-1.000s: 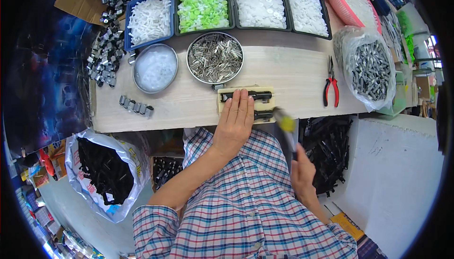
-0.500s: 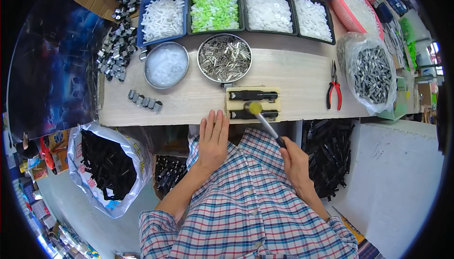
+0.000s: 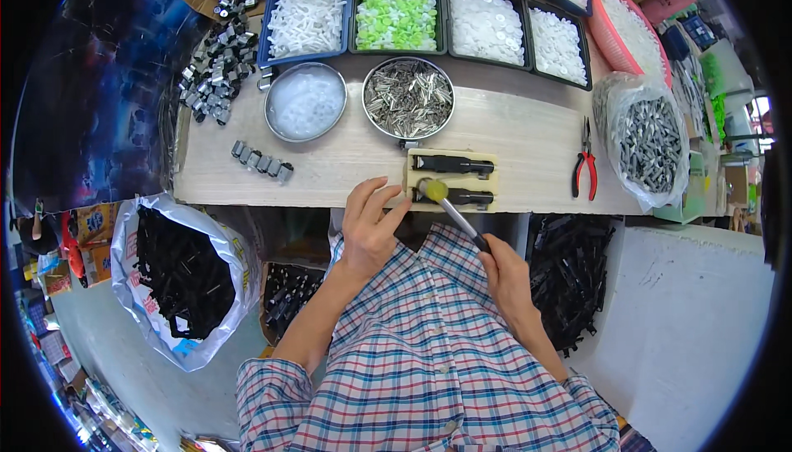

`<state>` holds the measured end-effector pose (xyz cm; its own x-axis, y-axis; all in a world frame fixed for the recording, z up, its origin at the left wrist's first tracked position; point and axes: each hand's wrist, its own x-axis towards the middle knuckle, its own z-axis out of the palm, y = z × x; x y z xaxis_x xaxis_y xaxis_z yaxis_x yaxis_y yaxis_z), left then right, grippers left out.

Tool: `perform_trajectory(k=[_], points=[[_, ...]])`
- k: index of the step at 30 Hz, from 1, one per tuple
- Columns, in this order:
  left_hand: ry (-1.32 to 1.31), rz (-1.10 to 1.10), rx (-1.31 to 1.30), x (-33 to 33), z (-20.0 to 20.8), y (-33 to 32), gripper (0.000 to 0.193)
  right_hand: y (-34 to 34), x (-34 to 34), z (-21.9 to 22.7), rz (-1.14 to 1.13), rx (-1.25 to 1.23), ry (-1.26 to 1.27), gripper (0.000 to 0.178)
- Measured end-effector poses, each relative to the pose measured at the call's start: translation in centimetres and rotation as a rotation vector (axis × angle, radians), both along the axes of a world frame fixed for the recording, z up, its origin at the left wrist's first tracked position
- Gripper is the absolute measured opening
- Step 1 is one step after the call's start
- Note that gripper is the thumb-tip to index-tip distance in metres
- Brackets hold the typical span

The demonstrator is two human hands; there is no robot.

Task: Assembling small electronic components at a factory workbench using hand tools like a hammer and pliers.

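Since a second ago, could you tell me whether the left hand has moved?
Yes. The left hand has drawn back off the wooden block toward the person, and now hangs open at the table edge.

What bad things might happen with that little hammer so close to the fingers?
The small hammer in the right hand sits over the wooden block, and the left hand has open fingers right beside it, so a stray swing might hit them. The block lies at the table edge, so a knock could shift it off.
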<state>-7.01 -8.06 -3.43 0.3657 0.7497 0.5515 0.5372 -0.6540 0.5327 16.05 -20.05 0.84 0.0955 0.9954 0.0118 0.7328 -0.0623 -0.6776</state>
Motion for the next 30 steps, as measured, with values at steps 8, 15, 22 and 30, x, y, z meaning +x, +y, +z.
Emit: perform_trajectory(k=[8, 15, 22, 30], points=[[-0.139, 0.128, -0.01, -3.3, -1.5, -3.1, 0.031, 2.5, -0.8, 0.9, -0.09, -0.01, -0.063, 0.025], [0.185, 0.794, -0.135, -10.6, -12.9, -7.9, 0.032, 2.0, -0.4, 2.3, -0.086, 0.02, -0.019, 0.022], [0.413, 0.83, -0.304, -8.0, -17.9, -7.2, 0.03, 3.5, -1.4, 1.4, -0.067, -0.087, -0.204, 0.025], [0.537, 0.738, -0.197, -7.9, -18.8, -6.6, 0.023, 2.8, 2.8, 1.3, -0.281, 0.088, -0.13, 0.027]])
